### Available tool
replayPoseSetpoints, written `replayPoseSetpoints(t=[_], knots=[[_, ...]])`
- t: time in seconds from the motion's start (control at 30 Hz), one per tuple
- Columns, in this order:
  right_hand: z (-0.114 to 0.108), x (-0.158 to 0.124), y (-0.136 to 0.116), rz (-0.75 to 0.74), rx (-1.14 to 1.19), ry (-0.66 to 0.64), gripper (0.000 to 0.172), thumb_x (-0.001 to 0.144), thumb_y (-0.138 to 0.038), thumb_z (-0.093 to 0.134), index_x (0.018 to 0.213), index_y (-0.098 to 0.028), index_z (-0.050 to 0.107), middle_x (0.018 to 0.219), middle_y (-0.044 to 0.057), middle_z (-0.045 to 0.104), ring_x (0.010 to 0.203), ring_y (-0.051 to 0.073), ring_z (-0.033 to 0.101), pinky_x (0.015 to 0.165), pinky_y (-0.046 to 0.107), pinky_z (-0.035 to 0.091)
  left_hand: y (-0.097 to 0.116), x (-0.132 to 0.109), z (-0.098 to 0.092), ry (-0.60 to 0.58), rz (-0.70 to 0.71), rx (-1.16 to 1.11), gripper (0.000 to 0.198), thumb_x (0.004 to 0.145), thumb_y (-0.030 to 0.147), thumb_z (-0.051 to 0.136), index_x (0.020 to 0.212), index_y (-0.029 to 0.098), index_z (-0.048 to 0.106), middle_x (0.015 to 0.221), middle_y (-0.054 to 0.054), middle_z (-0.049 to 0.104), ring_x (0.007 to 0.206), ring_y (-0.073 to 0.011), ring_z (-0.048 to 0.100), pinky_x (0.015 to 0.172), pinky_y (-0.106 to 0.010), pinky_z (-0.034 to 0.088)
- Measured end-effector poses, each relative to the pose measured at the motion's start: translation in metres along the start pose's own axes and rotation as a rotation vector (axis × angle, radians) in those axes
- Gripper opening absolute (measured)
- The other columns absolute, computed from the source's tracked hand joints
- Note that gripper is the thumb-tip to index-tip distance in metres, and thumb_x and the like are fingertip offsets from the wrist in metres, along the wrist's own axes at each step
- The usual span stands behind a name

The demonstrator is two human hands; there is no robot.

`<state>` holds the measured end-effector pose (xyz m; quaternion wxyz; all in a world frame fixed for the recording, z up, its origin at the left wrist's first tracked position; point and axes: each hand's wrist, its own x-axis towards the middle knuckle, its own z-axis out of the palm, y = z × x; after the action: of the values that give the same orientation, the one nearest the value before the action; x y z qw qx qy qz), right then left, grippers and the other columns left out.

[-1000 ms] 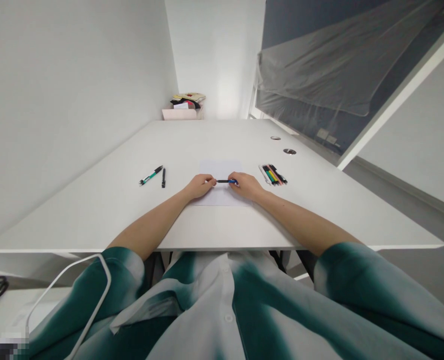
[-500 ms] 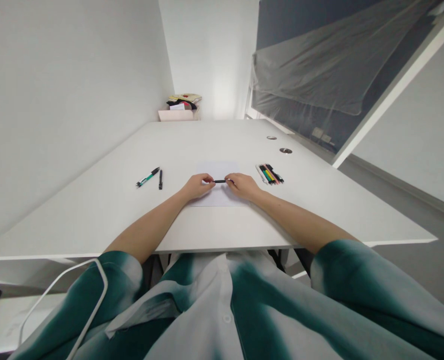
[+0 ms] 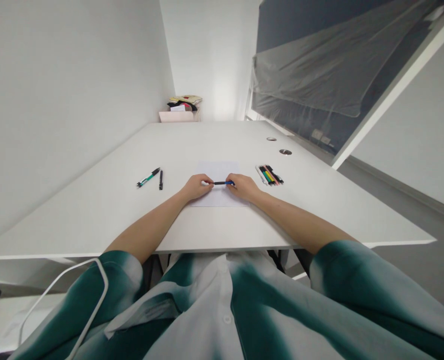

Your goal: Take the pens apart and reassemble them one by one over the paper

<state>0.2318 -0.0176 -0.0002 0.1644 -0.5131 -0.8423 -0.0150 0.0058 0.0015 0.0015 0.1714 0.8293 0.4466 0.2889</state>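
Both hands are pinched on the black-and-blue pen (image 3: 220, 183), the left hand (image 3: 198, 186) at one end and the right hand (image 3: 243, 185) at the other, the pen lying crosswise over the paper (image 3: 217, 201). A strip of white surface (image 3: 206, 142) separates the paper's near edge from the front edge. Sideways room: wide to the green-and-black pen (image 3: 147, 178) and black pen (image 3: 160, 180) at left, narrower to the pen row (image 3: 269, 175) at right.
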Motion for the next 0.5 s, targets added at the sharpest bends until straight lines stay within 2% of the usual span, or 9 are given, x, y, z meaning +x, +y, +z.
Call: replayPoseSetpoints(t=[0.27,0.5], knots=[[0.0009,-0.0007,0.0006,-0.042,0.029,0.033,0.021,0.094,-0.024,0.049,0.109,-0.018,0.064,0.106,0.009,0.069,0.099,0.021,0.062,0.082,0.029,0.043,-0.0015,0.0024,0.0016,-0.078,-0.033,0.016,0.034,0.086,0.039,0.048,0.085,0.017,0.074,0.088,-0.007,0.075,0.085,-0.0216,0.066,0.086,-0.033,0.051],[-0.0017,-0.0023,-0.0018,-0.09,0.011,0.023,0.027,0.097,-0.026,0.046,0.112,-0.018,0.066,0.111,0.01,0.068,0.104,0.021,0.061,0.085,0.029,0.043,-0.0009,0.0009,0.0015,0.0,-0.031,-0.01,0.025,0.078,0.03,0.057,0.093,0.018,0.073,0.097,-0.005,0.074,0.092,-0.0214,0.066,0.09,-0.034,0.051]])
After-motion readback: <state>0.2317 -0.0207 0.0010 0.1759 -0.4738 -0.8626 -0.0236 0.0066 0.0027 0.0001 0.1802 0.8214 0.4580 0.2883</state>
